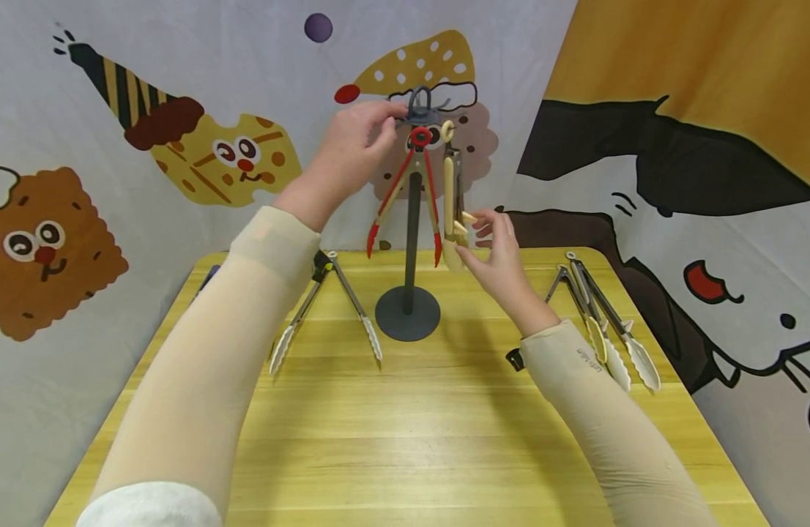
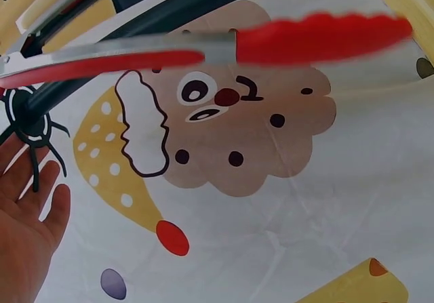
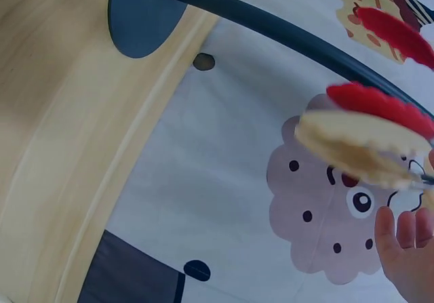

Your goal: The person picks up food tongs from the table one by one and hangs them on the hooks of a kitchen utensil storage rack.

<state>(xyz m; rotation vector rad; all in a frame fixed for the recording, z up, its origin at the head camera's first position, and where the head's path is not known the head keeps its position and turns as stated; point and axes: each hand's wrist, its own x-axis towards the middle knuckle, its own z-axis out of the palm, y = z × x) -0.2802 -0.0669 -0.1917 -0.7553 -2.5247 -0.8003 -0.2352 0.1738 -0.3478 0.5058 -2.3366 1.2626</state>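
A dark grey stand (image 1: 411,241) with a ring of hooks (image 1: 423,115) at its top stands on the table. My left hand (image 1: 355,143) is raised beside the hooks, its fingertips touching their left side and the thumb apart. Red-tipped tongs (image 1: 434,190) hang spread from a front hook. Cream-tipped tongs (image 1: 450,190) hang from a right hook by their end loop, their legs close together. Around their lower end my right hand (image 1: 504,263) has its fingers and thumb spread. In the right wrist view the cream tips (image 3: 359,144) are blurred, just above the straight fingers.
Metal tongs with pale tips (image 1: 362,315) lie spread left of the base. Several more tongs (image 1: 603,322) lie at the table's right, partly behind the right sleeve. A printed cloth (image 1: 273,58) hangs behind the wooden table (image 1: 405,439).
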